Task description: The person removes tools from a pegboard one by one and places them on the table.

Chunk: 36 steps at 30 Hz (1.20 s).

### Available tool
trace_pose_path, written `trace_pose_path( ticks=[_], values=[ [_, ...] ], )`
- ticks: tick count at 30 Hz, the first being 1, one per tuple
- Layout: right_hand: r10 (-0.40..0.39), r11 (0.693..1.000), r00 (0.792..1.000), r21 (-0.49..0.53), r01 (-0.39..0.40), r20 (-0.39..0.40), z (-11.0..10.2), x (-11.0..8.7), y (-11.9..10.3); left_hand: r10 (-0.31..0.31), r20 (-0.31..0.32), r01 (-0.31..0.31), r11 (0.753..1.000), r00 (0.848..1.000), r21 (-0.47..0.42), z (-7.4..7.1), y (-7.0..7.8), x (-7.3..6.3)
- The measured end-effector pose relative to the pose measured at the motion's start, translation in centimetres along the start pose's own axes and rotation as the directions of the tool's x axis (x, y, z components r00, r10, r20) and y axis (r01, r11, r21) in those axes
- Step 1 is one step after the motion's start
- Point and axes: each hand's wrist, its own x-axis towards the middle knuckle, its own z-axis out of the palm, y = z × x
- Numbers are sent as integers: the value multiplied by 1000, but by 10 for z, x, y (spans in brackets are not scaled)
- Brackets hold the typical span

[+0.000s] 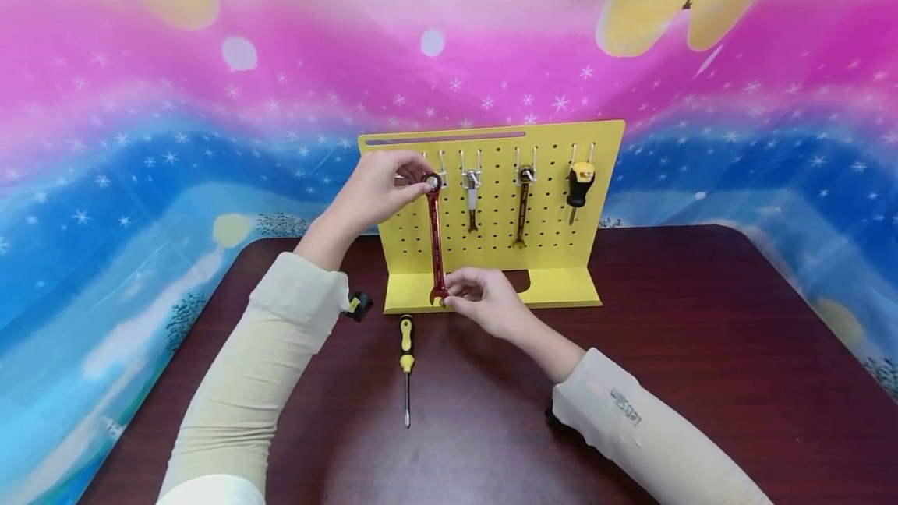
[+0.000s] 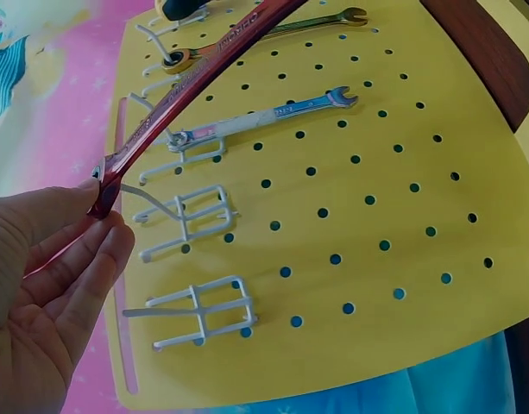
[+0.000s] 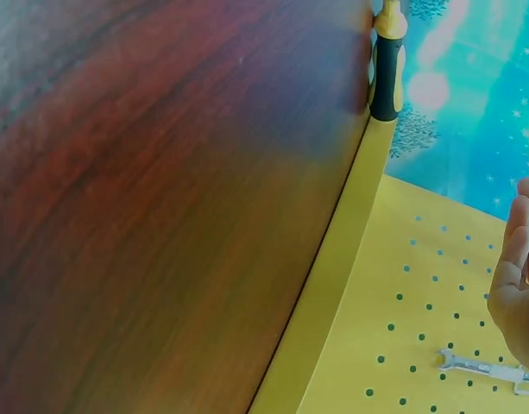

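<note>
A red combination wrench [image 1: 436, 236] hangs upright in front of the yellow pegboard [image 1: 498, 248]. My left hand [image 1: 375, 189] pinches its ring end between thumb and fingers. At the lower, open-jawed end, my right hand [image 1: 487, 302] holds the wrench between thumb and fingertips. Seen from the left wrist, the wrench's ring end lies close to a bare white wire hook [image 2: 186, 222], and another bare hook [image 2: 199, 310] is beside that one. Only part of the right hand [image 3: 519, 276] shows in the right wrist view, with a bit of red at its fingertips.
On the board hang a silver wrench [image 1: 472, 201], a gold-toned wrench [image 1: 523, 205] and a short yellow-black screwdriver [image 1: 579, 185]. A long yellow-black screwdriver [image 1: 407, 365] lies on the dark wooden table [image 1: 673, 349] before the board. A patterned cloth [image 1: 316, 84] stands behind.
</note>
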Motion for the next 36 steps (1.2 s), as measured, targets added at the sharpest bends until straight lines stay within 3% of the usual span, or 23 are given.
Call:
trace_pose_path(
  ticks=[18,27,36],
  values=[
    [17,999,997,44,-20,70,-5,-18,-5,23,15,-22,998,1000,-50,1,8,-15],
    [-5,999,987,36,-1,159,-6,-26,-6,44,26,-43,997,999,-59,7,3,-25],
    [55,998,969,0,-57,240,-12,-35,0,61,37,-59,997,997,-50,21,-5,-33]
  ],
)
